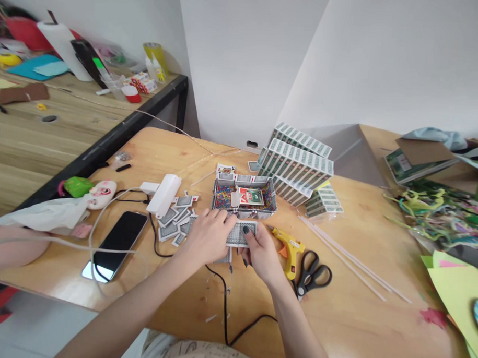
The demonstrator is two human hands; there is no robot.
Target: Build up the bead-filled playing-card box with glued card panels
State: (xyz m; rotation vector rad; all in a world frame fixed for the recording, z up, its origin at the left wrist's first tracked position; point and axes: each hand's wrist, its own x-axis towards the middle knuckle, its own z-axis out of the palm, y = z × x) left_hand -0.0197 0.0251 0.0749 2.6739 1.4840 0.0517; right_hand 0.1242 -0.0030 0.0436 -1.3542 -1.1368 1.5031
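Between my two hands is a grey-backed strip of playing cards (239,233). My left hand (211,231) grips its left end from above, fingers bent over the top edge. My right hand (260,253) pinches the right end, thumb on the face and fingers behind. Just beyond stands an open box built of playing cards (243,210), with a colourful patterned inside and a red and green card pack (251,196) lying in it. Loose cards (175,221) are scattered left of my left hand. Right of my right hand lie a yellow glue gun (289,248) and black-handled scissors (312,275).
Stacked card packs (296,163) rise behind the box. Clear glue sticks (349,256) lie to the right. A phone (117,245), a white power strip (164,195) and cables occupy the left. Another person's arm (17,247) rests at the left edge. Coloured paper (450,285) sits far right.
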